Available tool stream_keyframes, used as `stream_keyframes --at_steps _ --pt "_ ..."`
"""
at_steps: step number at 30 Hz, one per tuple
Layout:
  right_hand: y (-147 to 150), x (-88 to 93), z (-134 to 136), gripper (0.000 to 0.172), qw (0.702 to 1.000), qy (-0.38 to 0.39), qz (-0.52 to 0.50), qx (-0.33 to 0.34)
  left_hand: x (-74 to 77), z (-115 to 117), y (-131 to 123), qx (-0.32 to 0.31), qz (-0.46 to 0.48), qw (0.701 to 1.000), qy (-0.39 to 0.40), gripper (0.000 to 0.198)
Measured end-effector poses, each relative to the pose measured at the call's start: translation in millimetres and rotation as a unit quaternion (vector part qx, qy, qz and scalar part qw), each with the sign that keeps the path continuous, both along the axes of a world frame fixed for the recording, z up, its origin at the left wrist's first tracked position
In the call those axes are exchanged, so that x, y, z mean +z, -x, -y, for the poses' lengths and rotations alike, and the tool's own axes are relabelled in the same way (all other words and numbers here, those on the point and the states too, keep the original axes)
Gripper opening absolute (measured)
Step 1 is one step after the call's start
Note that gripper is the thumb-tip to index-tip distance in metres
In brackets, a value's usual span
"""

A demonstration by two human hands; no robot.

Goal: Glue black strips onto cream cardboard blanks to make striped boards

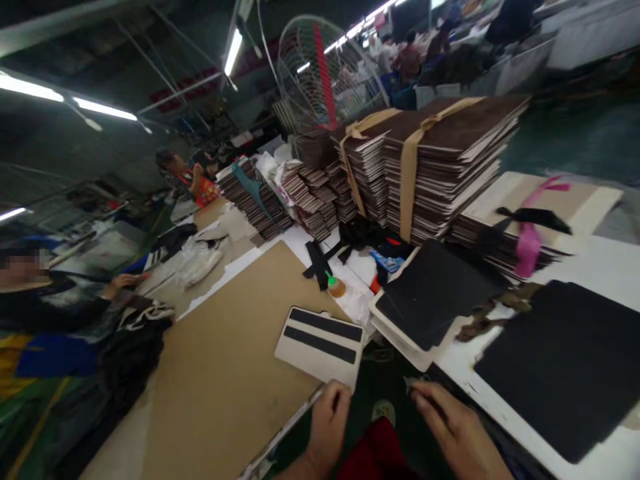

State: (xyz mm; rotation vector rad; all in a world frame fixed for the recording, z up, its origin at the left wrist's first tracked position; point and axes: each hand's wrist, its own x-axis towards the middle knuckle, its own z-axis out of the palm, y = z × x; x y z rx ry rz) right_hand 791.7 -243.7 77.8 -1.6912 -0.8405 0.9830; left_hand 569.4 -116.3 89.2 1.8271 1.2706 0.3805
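A cream panel with two black strips [320, 340] lies on the brown board, near the board's right edge. At the panel's near edge is my left hand [330, 417], its fingers curled closed; whether they grip the panel is hidden. My right hand [450, 423] is over the gap between the two work surfaces, thumb and fingers pinched together. A small greyish scrap [411, 383], blurred, shows at its fingertips. Just beyond that hand, black-topped cream panels [435, 293] lie stacked. More black panels [565, 367] are to the right.
Tall stacks of brown boards [450, 167] tied with tan strips stand behind. A bottle with a green tip [336, 287] is beside black strips. The large brown board [225, 353] covers the left surface. A caged fan [330, 73] stands at the back; a co-worker [50, 300] sits left.
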Motion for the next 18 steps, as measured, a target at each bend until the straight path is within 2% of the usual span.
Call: stream_keyframes --at_steps 2,4,6,9,13,18 --pt "21.6 -9.0 -50.5 0.045 0.997 0.042 -0.064 0.0 -6.4 -45.0 39.5 0.089 -0.016 0.996 -0.023 0.036" --pt "42.2 -25.1 -89.4 0.061 0.986 0.094 -0.131 -0.036 -15.8 -91.4 73.5 0.147 -0.027 0.988 -0.048 0.042" --pt "60.6 -40.7 -114.1 0.072 0.971 0.143 -0.176 -0.08 -26.6 -135.6 99.9 0.175 -0.037 0.982 -0.064 0.056" --pt "83.4 -52.8 -129.8 0.075 0.949 0.17 -0.245 -0.104 -42.3 -188.4 123.1 0.178 -0.053 0.982 -0.047 0.074" --pt "104.1 -52.6 -138.0 0.075 0.924 0.158 -0.325 -0.122 -54.0 -225.0 127.5 0.134 -0.063 0.989 0.023 0.081" --pt "112.8 -56.2 -151.1 0.071 0.915 0.182 -0.308 -0.185 -48.6 -241.3 117.8 0.063 -0.073 0.992 0.083 0.071"
